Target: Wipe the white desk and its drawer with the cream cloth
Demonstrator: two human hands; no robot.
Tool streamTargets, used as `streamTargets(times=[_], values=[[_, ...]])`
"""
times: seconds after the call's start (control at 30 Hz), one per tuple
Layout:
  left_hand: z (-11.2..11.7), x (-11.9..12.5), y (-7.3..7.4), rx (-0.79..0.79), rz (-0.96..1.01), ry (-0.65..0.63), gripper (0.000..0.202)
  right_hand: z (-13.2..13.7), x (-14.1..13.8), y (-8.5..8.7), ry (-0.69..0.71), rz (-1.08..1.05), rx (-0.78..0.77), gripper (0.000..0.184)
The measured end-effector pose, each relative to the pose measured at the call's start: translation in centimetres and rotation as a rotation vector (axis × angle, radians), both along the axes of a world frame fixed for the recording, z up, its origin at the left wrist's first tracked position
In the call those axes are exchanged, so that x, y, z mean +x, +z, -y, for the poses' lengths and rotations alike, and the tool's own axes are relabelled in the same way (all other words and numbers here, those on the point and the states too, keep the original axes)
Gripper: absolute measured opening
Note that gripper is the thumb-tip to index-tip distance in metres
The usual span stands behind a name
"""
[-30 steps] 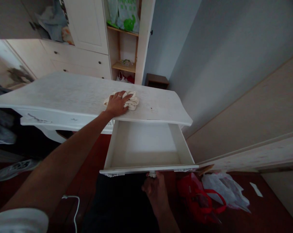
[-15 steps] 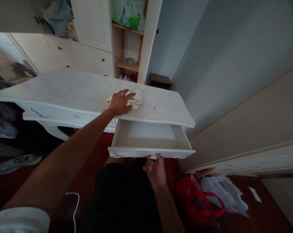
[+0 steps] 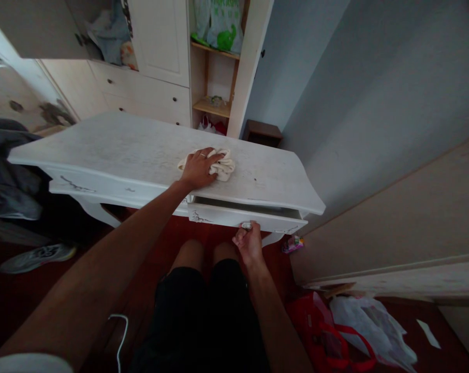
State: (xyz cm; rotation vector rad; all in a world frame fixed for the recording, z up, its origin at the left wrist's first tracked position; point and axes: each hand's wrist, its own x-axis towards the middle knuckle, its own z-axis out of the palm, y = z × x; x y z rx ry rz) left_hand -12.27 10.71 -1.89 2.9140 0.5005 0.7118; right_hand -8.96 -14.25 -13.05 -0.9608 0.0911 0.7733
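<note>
My left hand lies over a crumpled cream cloth and presses it against the top of a white desk. Part of the cloth is covered by the palm. Below the desktop, my right hand has its fingers closed round the knob of the right-hand drawer. That drawer stands slightly out, with a narrow dark gap above its front. Grey smudges mark the desktop around the cloth.
Behind the desk rises a white wardrobe with open shelves. A red bag and a white plastic bag lie on the floor at right. A shoe and a white cable are at left.
My right hand has pushed the drawer most of the way into the desk. My left hand stays on the cloth at about the same place on the desktop.
</note>
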Motion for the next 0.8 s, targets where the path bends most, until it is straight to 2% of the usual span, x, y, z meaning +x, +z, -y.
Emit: streamTargets(times=[0.3, 0.43, 0.57, 0.7, 0.8], values=[[0.3, -0.1, 0.1, -0.004, -0.01, 0.019, 0.068, -2.8, 3.7, 0.5, -0.013, 0.032, -0.024, 0.034], [0.3, -0.1, 0.1, 0.006, -0.003, 0.01, 0.068, -3.4, 4.3, 0.6, -0.011, 0.03, -0.069, 0.036], [0.2, -0.1, 0.0, 0.005, 0.012, 0.005, 0.065, -3.4, 4.6, 0.4, 0.001, 0.024, -0.051, 0.032], [0.6, -0.1, 0.1, 0.006, 0.018, 0.027, 0.07, -2.7, 5.2, 0.5, 0.103, 0.031, -0.08, 0.032], [0.9, -0.1, 0.2, 0.007, 0.044, 0.083, 0.076, -1.4, 6.0, 0.8, 0.274, 0.055, -0.192, 0.041]])
